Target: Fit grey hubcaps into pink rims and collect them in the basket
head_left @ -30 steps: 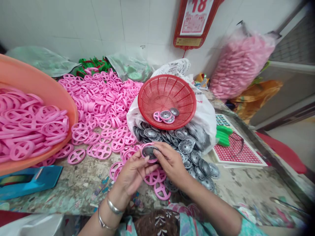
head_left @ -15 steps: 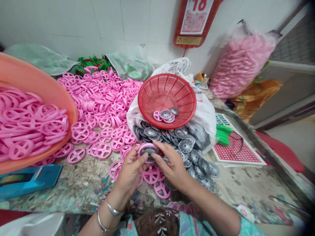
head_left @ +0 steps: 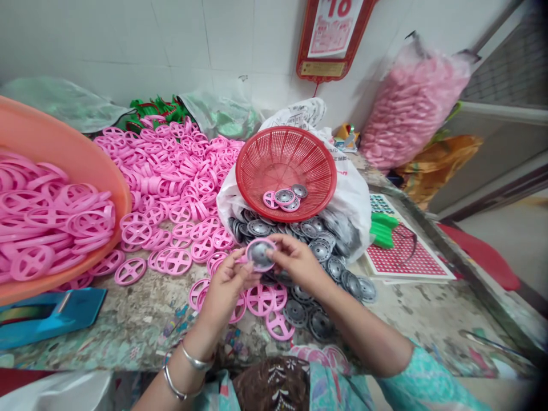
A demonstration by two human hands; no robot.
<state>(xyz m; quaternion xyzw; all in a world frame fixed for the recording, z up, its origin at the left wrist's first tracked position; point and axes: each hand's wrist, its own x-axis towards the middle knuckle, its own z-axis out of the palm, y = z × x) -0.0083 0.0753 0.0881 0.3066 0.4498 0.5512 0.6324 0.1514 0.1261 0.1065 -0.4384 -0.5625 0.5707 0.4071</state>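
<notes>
My left hand (head_left: pixel 225 288) and my right hand (head_left: pixel 299 264) together hold one toy wheel (head_left: pixel 260 254), a pink ring with a grey hub cap set in it, above the table. Fingers of both hands pinch its rim. Under the hands lie loose pink spoked wheels (head_left: pixel 261 299) and grey hub caps (head_left: pixel 321 251). A red mesh basket (head_left: pixel 261 149) just behind holds a few finished wheels (head_left: pixel 285 198). It rests on a white plastic bag (head_left: pixel 355 197) from which the grey caps spill.
A large heap of pink wheels (head_left: pixel 180 171) covers the table's middle. An orange basin (head_left: pixel 64 151) at left is full of pink rings. A blue tape dispenser (head_left: pixel 51 314) lies front left. A clear sack of pink parts (head_left: pixel 411 105) and a red-dotted sheet (head_left: pixel 402 260) are at right.
Both hands have lifted the wheel a little up and away from me, nearer the basket. The view has shifted slightly, so everything sits a bit further left.
</notes>
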